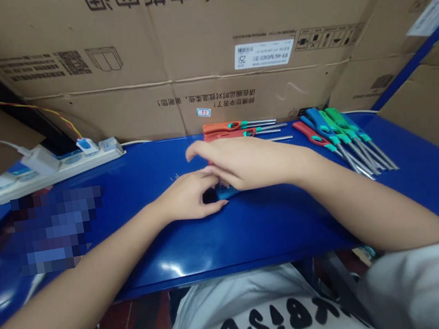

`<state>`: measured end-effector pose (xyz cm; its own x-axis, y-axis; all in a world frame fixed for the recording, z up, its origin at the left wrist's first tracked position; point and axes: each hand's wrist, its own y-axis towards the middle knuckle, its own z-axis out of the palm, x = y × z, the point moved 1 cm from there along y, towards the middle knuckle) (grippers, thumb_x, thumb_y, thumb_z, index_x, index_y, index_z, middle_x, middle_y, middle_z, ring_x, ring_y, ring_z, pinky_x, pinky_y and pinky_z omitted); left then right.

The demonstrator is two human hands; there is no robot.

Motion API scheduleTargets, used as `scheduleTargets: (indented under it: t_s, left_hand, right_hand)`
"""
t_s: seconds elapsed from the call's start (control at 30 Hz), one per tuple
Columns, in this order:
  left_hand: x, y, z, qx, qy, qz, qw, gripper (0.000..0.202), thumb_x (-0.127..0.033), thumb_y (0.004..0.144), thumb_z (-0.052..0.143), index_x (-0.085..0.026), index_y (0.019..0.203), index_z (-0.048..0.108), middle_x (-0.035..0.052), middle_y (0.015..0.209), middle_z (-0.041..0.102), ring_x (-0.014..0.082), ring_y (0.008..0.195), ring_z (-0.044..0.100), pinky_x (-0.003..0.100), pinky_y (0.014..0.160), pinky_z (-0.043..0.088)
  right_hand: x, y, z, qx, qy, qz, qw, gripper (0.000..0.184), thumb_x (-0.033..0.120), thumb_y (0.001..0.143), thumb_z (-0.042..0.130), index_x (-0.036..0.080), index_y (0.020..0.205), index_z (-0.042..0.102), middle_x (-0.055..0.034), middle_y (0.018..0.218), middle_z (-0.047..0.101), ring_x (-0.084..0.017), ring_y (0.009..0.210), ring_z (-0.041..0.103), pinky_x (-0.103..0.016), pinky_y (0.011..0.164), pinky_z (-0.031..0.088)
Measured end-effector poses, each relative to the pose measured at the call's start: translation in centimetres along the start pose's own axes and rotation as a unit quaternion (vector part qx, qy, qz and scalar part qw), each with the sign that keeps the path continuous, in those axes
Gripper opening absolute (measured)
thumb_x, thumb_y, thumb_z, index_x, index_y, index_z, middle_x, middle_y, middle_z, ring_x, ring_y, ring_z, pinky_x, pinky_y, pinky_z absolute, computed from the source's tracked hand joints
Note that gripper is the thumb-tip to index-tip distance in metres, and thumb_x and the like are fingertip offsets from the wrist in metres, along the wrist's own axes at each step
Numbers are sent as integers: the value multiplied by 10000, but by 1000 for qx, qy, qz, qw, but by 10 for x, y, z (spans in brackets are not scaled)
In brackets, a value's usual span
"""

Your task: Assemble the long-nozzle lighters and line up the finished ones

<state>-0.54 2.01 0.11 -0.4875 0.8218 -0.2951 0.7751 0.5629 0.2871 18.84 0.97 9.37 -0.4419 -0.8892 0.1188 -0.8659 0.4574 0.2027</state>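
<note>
Both my hands meet at the middle of a blue table [255, 226]. My left hand [189, 196] is curled, fingers closed around a small blue object [224, 192] that is mostly hidden. My right hand [240, 162] lies over the same object, fingers bent and covering it, so what it grips is unclear. Behind my right hand lie orange long-nosed lighters [234, 126]. To the right lies a fan of red, blue and green lighters [336, 133] with metal nozzles.
A white power strip [55, 166] with a plugged adapter and cables sits at the far left. Large cardboard boxes [200, 50] wall the back edge. A pixelated patch [56, 231] covers part of the left table.
</note>
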Motion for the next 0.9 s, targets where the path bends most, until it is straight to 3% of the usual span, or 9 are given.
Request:
scheduleTargets:
  t_s: [0.1,0.27,0.37,0.43,0.5,0.63,0.77,0.83,0.9]
  left_hand:
    - [0,-1,1,-12,-2,9,1000,327,-422,880,651,-169,1081,703,101,1018,749,263,890,715,355,779,576]
    - [-3,-1,2,-4,-5,-3,1000,290,-383,869,660,-185,1074,717,62,917,760,238,829,715,332,760,566]
    - [-4,0,1,5,-23,1,1000,246,-361,860,664,-187,1024,723,65,925,761,234,826,715,329,756,570]
    - [-3,0,2,-4,-37,9,999,244,-353,855,673,-194,1034,719,73,984,759,238,876,718,337,796,576]
    - [-3,-1,2,-12,-38,14,999,274,-368,857,682,-199,1070,713,76,1017,756,242,918,716,342,826,578]
    - [-3,-1,3,-3,-29,13,999,305,-415,893,668,-195,1100,713,58,919,758,229,844,715,323,781,572]
    - [-3,1,1,3,-36,13,999,277,-405,909,659,-194,1078,723,79,1009,762,233,892,723,322,801,571]
    - [-3,1,1,-4,-36,18,999,277,-405,907,663,-195,1076,722,89,1054,756,242,939,722,330,827,574]
    - [-3,0,2,-9,-38,20,999,278,-399,900,672,-196,1086,717,88,1061,755,243,950,720,335,841,575]
  right_hand:
    - [1,-1,-1,0,-21,-6,1000,351,159,1004,417,127,1341,510,-141,1142,712,-225,970,647,-302,755,412]
    - [6,3,-2,28,-109,7,994,392,384,1085,323,140,1092,630,-107,850,706,-219,744,607,-299,652,318]
    - [5,1,-3,29,-49,-19,998,272,244,1042,393,149,1237,558,-86,930,716,-202,775,606,-282,645,327]
    - [5,-1,-4,18,-16,-27,999,333,162,994,422,138,1319,493,-102,1047,720,-202,846,622,-280,669,358]
    - [6,-1,-5,12,-30,-15,999,322,176,1000,411,123,1305,500,-129,1082,718,-220,882,635,-292,690,370]
    - [7,1,-6,29,-98,31,994,374,386,1078,332,135,1120,606,-115,865,710,-235,755,626,-305,664,337]
    - [5,-2,-7,41,-28,5,999,257,237,1024,416,164,1223,561,-88,960,722,-201,770,628,-277,653,351]
    - [4,-3,-8,37,-10,-4,999,323,167,977,443,149,1291,518,-107,1056,724,-207,828,646,-277,668,377]
    - [3,-3,-7,27,-32,9,999,347,192,1001,421,109,1330,489,-142,1075,728,-233,864,662,-300,704,402]
